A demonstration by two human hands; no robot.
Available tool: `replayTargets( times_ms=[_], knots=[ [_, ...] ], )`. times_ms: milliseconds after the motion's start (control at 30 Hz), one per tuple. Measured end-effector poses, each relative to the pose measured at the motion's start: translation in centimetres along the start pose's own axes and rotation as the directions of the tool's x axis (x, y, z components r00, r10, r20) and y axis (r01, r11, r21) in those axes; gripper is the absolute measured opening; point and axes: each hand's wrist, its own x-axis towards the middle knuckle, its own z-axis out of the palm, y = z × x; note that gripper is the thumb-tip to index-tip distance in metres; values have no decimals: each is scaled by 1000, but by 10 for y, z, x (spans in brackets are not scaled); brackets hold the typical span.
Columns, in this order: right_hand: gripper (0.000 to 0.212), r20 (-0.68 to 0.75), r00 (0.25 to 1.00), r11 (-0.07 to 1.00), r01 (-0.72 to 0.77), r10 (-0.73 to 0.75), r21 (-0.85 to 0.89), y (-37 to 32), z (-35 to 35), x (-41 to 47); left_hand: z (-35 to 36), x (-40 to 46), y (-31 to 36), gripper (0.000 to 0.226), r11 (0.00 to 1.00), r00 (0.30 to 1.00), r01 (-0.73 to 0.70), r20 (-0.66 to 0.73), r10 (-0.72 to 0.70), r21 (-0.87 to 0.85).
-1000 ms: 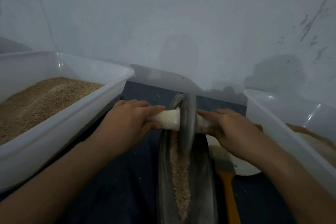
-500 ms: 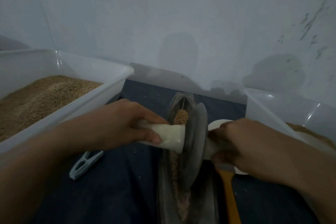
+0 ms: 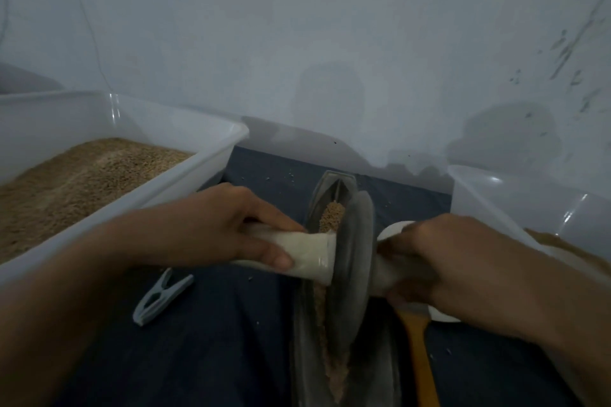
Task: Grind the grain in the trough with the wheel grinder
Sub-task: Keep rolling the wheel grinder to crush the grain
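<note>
Both hands (image 3: 218, 228) (image 3: 463, 261) gripping wheel grinder (image 3: 353, 261) handles, axle crosswise, trough (image 3: 373, 367) lengthwise

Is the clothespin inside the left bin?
No, the clothespin lies on the dark cloth outside the grain-filled bin.

The wheel grinder (image 3: 353, 261) has rolled back toward the person along the trough (image 3: 370, 373) — whole grain (image 3: 332, 215) and a clothespin (image 3: 162, 296) now show.

Two tubs (image 3: 211, 155), clothespin (image 3: 162, 296), brush (image 3: 418, 357)
</note>
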Motion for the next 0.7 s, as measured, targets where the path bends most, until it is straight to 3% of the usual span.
replayTargets(
  times_ms=[67, 167, 267, 333, 400, 467, 567, 700],
  knots=[
    [37, 45, 999, 998, 19, -22, 62, -4, -8, -10, -6, -5, 5, 38, 998, 994, -11, 108, 17, -58],
    [36, 38, 999, 998, 8, -10, 54, -6, -7, -13, -4, -4, 9, 37, 999, 995, 18, 101, -13, -44],
    [22, -36, 997, 996, -60, 62, 64, -1, 5, 2, 5, 4, 4, 36, 989, 994, 88, -68, -80, 123],
    [35, -121, 986, 994, -111, 113, 19, 6, 16, 17, 17, 11, -2, 39, 948, 966, 173, -233, -111, 266],
    [46, -209, 967, 988, -153, 146, -19, 12, 27, 29, 30, 18, -9, 45, 864, 913, 227, -408, -27, 449],
    [54, -240, 955, 983, -182, 175, -5, 15, 32, 34, 38, 23, -15, 46, 819, 870, 222, -487, 79, 529],
    [44, -200, 971, 989, -141, 129, -46, 14, 28, 32, 32, 23, -17, 47, 862, 895, 146, -436, 93, 485],
    [20, -37, 998, 997, -49, 47, -57, 1, 7, 12, 9, 7, -4, 38, 991, 988, 19, -153, 1, 129]
  ],
)
